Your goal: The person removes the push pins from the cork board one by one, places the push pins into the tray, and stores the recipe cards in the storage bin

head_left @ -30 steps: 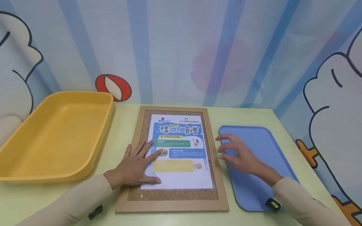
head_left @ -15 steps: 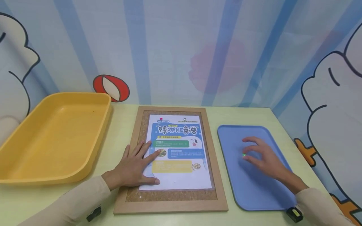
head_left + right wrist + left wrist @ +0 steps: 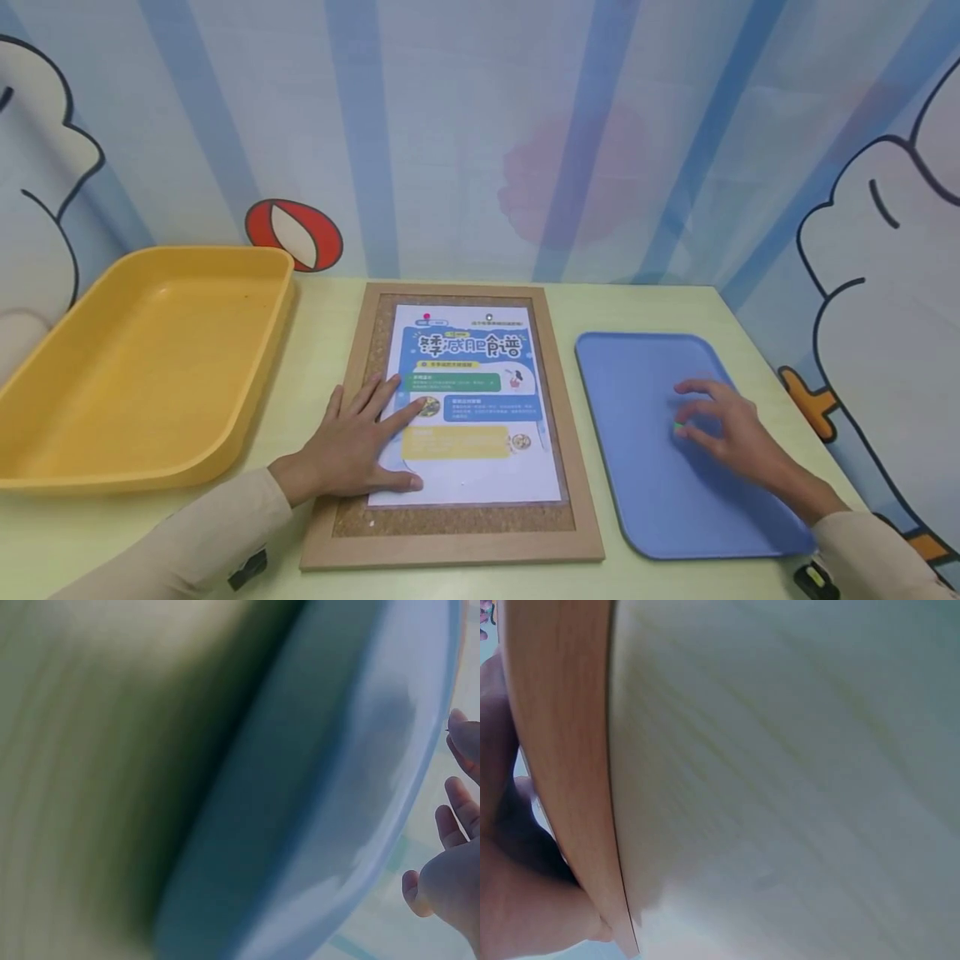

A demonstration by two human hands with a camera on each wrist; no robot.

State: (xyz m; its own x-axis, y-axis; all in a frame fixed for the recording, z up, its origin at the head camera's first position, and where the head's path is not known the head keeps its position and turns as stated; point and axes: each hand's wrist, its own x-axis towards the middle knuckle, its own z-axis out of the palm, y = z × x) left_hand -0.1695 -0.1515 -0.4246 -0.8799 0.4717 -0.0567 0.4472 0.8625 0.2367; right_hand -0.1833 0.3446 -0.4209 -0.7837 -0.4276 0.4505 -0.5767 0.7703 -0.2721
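Note:
A cork board in a wooden frame point(image 3: 450, 550) lies on the table with a printed poster point(image 3: 495, 479) on it. A pink pushpin point(image 3: 427, 316) and a white pushpin point(image 3: 489, 317) sit at the poster's top corners. My left hand point(image 3: 352, 446) rests with spread fingers across the poster's left edge and the frame. Over the blue tray point(image 3: 637, 500), my right hand point(image 3: 735, 433) pinches a small green pushpin point(image 3: 678, 426) between thumb and finger. The right wrist view has that hand point(image 3: 457, 889) past the tray rim, the pin out of sight.
A deep yellow bin point(image 3: 142, 367) stands on the left of the pale table point(image 3: 315, 333). The tray lies right of the board, a strip of table between them. A cartoon-printed curtain point(image 3: 465, 150) closes off the back and right side.
My right hand has moved right, from beside the board's right edge to over the blue tray, with the green pushpin still pinched. My left hand has stayed on the poster.

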